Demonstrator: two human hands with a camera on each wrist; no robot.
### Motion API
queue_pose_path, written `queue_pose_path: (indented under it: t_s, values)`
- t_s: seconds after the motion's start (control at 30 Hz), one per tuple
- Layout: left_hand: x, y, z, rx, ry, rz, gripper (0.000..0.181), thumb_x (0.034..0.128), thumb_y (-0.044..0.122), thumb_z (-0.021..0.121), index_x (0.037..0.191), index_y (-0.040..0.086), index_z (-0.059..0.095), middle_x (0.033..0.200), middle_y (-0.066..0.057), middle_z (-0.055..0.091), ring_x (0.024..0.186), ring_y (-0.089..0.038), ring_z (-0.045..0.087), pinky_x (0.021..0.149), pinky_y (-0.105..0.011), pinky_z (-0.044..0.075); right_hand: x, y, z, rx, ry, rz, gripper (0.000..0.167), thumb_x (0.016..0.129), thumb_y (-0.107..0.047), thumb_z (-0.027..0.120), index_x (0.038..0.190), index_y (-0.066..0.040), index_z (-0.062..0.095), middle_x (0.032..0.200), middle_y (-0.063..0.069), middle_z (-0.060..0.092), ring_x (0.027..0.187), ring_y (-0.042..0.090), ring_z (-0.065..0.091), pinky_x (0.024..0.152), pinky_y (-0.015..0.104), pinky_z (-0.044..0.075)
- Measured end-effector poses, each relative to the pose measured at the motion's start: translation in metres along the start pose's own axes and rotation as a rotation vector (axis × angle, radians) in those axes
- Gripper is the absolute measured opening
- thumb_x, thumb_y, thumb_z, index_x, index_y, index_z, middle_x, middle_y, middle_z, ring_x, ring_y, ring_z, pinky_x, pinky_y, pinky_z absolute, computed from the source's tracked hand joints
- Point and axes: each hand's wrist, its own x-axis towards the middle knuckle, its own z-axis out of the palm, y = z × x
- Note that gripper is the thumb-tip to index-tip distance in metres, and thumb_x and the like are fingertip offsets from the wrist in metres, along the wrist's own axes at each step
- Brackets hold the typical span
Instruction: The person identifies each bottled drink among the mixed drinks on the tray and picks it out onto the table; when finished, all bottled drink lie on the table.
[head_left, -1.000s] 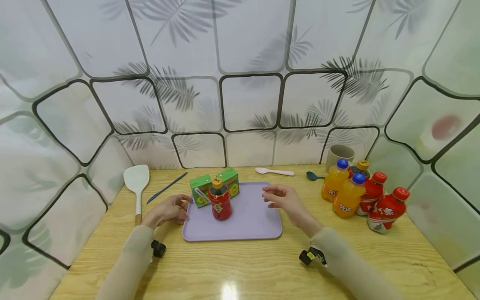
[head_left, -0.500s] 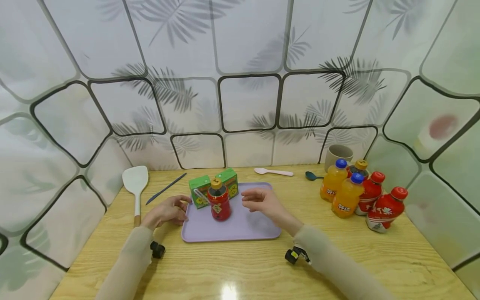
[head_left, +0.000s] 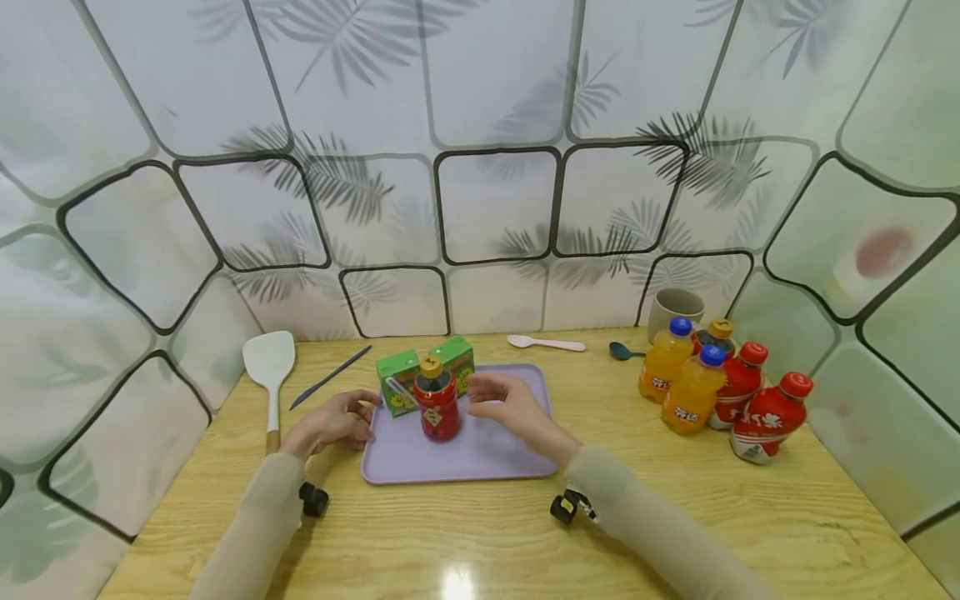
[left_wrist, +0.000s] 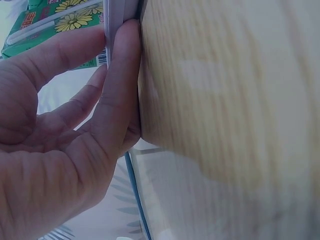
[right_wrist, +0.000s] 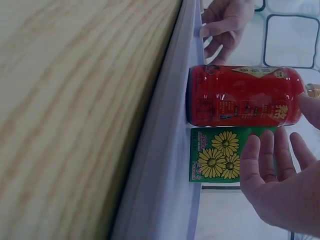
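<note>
My left hand [head_left: 341,423] is at the left edge of a lilac tray [head_left: 480,462], pinching its rim between thumb and fingers [left_wrist: 122,80]. On the tray stands a red bottle [head_left: 439,412] with a gold cap. Behind it are two green drink cartons, a left one [head_left: 397,367] with a straw across its front and a right one [head_left: 459,358]. My right hand [head_left: 513,408] hovers over the tray just right of the bottle, its fingers [right_wrist: 282,152] spread and slightly bent, holding nothing. The right wrist view shows a gap between these fingers and the bottle's body.
To the right stand two orange juice bottles [head_left: 693,396], several red bottles [head_left: 772,421] and a beige cup [head_left: 675,310]. A pink spoon [head_left: 546,343] and a dark spoon [head_left: 625,352] lie at the back. A white spatula [head_left: 270,362] and a blue stick [head_left: 330,377] lie left.
My right hand has moved left from the tray's right edge to close beside the red bottle. The left hand stays at the tray's rim. The bottle and cartons have not moved.
</note>
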Motion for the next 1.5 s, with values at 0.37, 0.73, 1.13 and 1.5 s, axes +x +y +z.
queue_pose_path:
  t_s: [0.37,0.73,1.13,1.5]
  values:
    - [-0.001,0.001,-0.001,-0.011,-0.013,0.009,0.058,0.0783,-0.009,0.065,0.132,-0.002,0.047,0.101,-0.013,0.047,0.075,-0.018,0.055,0.065,-0.030,0.058,0.015,-0.006,0.011,-0.037,0.019,-0.078,0.053,0.081,-0.013,0.079,0.131,-0.011,0.062,0.126,0.010,0.065,0.117,0.031,0.059,0.092,0.034,0.053]
    - [0.000,0.003,-0.001,-0.008,-0.009,0.000,0.058,0.0776,-0.009,0.065,0.132,-0.001,0.047,0.100,-0.012,0.047,0.074,-0.018,0.055,0.064,-0.029,0.058,0.026,-0.012,0.027,-0.058,0.056,-0.084,0.065,0.074,-0.012,0.085,0.133,-0.014,0.060,0.127,0.007,0.062,0.114,0.024,0.056,0.091,0.034,0.052]
    - [-0.002,0.004,0.000,0.004,-0.026,0.008,0.059,0.0785,-0.009,0.066,0.133,-0.003,0.044,0.100,-0.013,0.046,0.072,-0.016,0.054,0.064,-0.028,0.057,0.030,-0.011,0.042,-0.107,0.104,0.000,0.082,0.069,-0.023,0.089,0.141,-0.021,0.052,0.137,0.008,0.052,0.125,0.031,0.051,0.105,0.050,0.044]
    - [-0.002,0.001,0.000,0.000,-0.038,0.025,0.060,0.0780,-0.009,0.066,0.133,-0.004,0.044,0.099,-0.012,0.046,0.071,-0.015,0.055,0.063,-0.027,0.058,0.020,-0.008,0.041,-0.126,0.144,0.005,0.081,0.068,-0.026,0.089,0.140,-0.022,0.053,0.139,0.009,0.054,0.118,0.030,0.058,0.096,0.044,0.052]
